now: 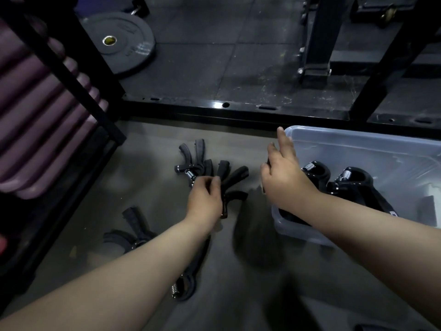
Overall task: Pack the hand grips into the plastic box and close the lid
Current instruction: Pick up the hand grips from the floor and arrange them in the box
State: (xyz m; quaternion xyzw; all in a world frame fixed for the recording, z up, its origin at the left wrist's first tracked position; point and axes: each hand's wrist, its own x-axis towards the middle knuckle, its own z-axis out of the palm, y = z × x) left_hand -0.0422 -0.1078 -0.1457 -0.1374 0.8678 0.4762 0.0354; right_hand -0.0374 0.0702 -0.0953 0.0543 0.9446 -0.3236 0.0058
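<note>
A dim gym: a grey-brown floor (148,163) in front, dark rubber tiles (202,56) beyond a black steel rack frame (238,108). Purple padded rolls (35,115) are stacked in a rack on the left. One clear plastic box (358,142) stands open-topped on the floor at the right. One grey weight plate (128,44) lies flat on the tiles.

The hand grips are black, with curved ribbed handles and a steel coil spring. Two show in the box (317,170) (355,180), side by side. A heap (198,163) of roughly three lies on the floor left of the box; the overlap hides the exact count. Two more lie apart, one (134,225) nearer left and one (185,286) partly under the left forearm.

The left hand (204,201) has its grip curled round one hand grip of the heap (236,175). The right hand (284,177) hovers over the box's left rim, grip spread, fingers nearly straight.
</note>
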